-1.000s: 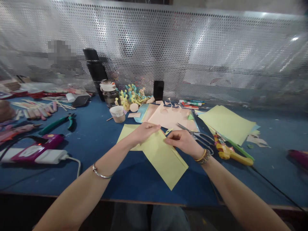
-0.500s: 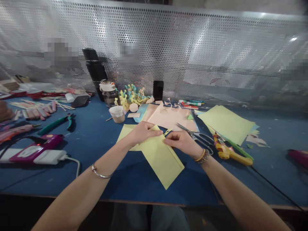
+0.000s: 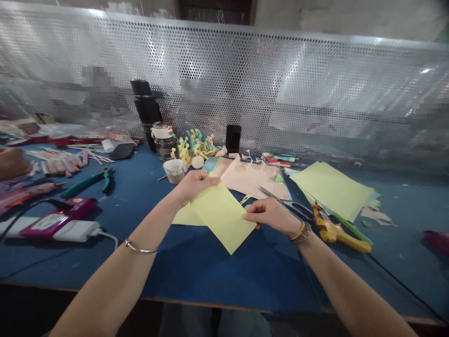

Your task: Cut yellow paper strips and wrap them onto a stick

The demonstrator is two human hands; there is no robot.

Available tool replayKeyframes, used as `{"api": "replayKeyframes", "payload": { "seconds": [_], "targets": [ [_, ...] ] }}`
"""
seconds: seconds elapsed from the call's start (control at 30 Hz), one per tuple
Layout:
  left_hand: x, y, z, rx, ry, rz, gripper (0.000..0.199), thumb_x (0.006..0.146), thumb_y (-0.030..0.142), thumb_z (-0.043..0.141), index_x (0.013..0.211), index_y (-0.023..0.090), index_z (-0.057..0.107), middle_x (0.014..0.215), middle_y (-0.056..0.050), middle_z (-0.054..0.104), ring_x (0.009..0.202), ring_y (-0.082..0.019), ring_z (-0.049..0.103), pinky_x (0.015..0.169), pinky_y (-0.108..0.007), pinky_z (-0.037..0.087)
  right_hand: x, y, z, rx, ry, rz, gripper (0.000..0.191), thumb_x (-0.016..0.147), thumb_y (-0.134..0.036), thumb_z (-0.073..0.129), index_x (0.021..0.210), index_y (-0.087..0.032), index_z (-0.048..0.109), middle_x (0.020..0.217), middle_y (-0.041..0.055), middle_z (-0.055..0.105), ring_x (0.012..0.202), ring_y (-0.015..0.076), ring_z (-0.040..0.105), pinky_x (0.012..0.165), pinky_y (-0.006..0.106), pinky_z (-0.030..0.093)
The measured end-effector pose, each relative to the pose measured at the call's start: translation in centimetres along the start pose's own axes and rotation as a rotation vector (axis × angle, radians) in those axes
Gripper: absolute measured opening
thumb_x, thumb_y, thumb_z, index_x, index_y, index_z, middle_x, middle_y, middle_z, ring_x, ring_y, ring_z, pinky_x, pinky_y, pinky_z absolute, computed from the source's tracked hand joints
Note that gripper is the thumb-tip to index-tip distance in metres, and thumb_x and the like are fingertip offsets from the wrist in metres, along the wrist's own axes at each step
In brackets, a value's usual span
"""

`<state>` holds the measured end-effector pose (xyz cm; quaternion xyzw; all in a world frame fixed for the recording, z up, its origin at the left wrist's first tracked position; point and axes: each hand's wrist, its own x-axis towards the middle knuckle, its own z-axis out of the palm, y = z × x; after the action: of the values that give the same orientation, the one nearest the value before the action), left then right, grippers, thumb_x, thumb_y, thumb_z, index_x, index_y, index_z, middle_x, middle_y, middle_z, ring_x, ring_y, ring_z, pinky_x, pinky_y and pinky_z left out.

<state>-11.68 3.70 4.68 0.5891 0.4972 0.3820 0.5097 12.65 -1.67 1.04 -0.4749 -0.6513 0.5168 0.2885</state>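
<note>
A folded sheet of pale yellow paper [image 3: 220,215] lies partly lifted above the blue worktable [image 3: 224,276]. My left hand [image 3: 194,187] pinches its upper edge, and my right hand [image 3: 266,215] grips its right corner. A lower flap of the sheet shows beneath it, under my left wrist. Steel scissors with dark loop handles [image 3: 286,206] lie just beyond my right hand, and a yellow glue gun [image 3: 333,229] lies to its right.
A peach sheet with cut-outs [image 3: 250,178] lies behind the yellow paper, and a stack of yellow sheets [image 3: 331,189] lies to the right. Behind stand a paper cup [image 3: 173,171], a jar [image 3: 163,145] and a black phone [image 3: 233,138]. A perforated metal screen [image 3: 224,84] closes off the back.
My left hand has moved up and left, lifting the yellow paper and swinging it round. My right hand has slid toward the paper's right corner. The view has tilted slightly upward.
</note>
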Motion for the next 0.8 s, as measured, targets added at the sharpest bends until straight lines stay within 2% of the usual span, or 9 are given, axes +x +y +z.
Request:
{"api": "replayKeyframes", "payload": {
  "seconds": [0.1,0.2,0.3,0.4,0.5,0.6,0.7,0.8],
  "targets": [
    [0.1,-0.1,0.0,-0.009,-0.042,-0.021,0.039,0.068,0.053,0.069,0.071,0.014,0.069,0.065,-0.007,0.069,0.055,-0.019,0.063,0.047,-0.027,0.046,0.0,0.0,-0.2,0.005,-0.002,0.013,0.026,0.066,-0.038,0.075,0.067,-0.013,0.068,0.059,-0.0001,0.063,0.051,0.0102,0.056,0.052,0.026,0.05],
    [0.0,0.0,0.0,-0.061,-0.03,-0.028,0.038,0.07,0.052,0.067,0.075,0.014,0.07,0.071,-0.008,0.071,0.061,-0.021,0.065,0.053,-0.029,0.049,0.1,0.2,-0.5,-0.006,-0.016,0.02,0.026,0.066,-0.039,0.075,0.068,-0.014,0.069,0.06,0.0,0.064,0.053,0.011,0.057,0.053,0.027,0.052],
    [-0.2,0.2,0.0,-0.094,-0.107,-0.032,0.04,0.072,0.051,0.066,0.085,0.014,0.073,0.082,-0.009,0.072,0.071,-0.023,0.066,0.061,-0.03,0.051,0.2,0.5,-0.8,-0.036,-0.039,0.016,0.027,0.067,-0.041,0.074,0.071,-0.014,0.07,0.063,0.0004,0.065,0.055,0.0121,0.058,0.055,0.028,0.053],
    [-0.3,0.1,0.3,-0.072,-0.183,0.013,0.043,0.073,0.051,0.064,0.093,0.014,0.073,0.088,-0.01,0.072,0.076,-0.022,0.066,0.065,-0.029,0.05,0.3,0.6,-0.7,-0.1,-0.039,-0.048,0.029,0.073,-0.043,0.069,0.077,-0.015,0.071,0.066,0.0011,0.066,0.057,0.0126,0.058,0.056,0.028,0.05],
    [-0.4,-0.4,1.2,-0.014,-0.231,0.038,0.047,0.076,0.055,0.06,0.097,0.015,0.072,0.086,-0.008,0.072,0.072,-0.02,0.065,0.061,-0.027,0.048,0.4,0.3,-0.1,-0.137,0.007,-0.141,0.029,0.079,-0.044,0.062,0.081,-0.016,0.072,0.074,0.0024,0.069,0.064,0.0144,0.06,0.059,0.026,0.047],
    [-0.7,-0.8,2.4,0.065,-0.279,0.08,0.048,0.078,0.057,0.055,0.098,0.017,0.073,0.082,-0.006,0.071,0.066,-0.017,0.062,0.056,-0.024,0.046,0.3,-0.2,0.5,-0.132,0.064,-0.164,0.03,0.081,-0.043,0.06,0.076,-0.016,0.07,0.074,0.0024,0.069,0.065,0.015,0.06,0.056,0.025,0.044],
    [-1.0,-0.8,3.4,0.169,-0.274,0.136,0.042,0.074,0.052,0.061,0.094,0.017,0.073,0.076,-0.004,0.069,0.062,-0.015,0.059,0.053,-0.023,0.043,0.3,-0.3,0.8,-0.109,0.126,-0.132,0.03,0.078,-0.044,0.062,0.073,-0.016,0.07,0.069,0.0019,0.068,0.061,0.0146,0.058,0.053,0.024,0.042],
    [-1.1,-0.9,3.9,0.247,-0.245,0.187,0.033,0.068,0.045,0.069,0.086,0.017,0.074,0.068,-0.002,0.066,0.055,-0.012,0.053,0.049,-0.021,0.037,0.2,-0.2,0.8,-0.114,0.134,-0.131,0.028,0.076,-0.043,0.064,0.071,-0.016,0.07,0.068,0.0017,0.067,0.061,0.0145,0.058,0.053,0.024,0.041]
  ]
}}
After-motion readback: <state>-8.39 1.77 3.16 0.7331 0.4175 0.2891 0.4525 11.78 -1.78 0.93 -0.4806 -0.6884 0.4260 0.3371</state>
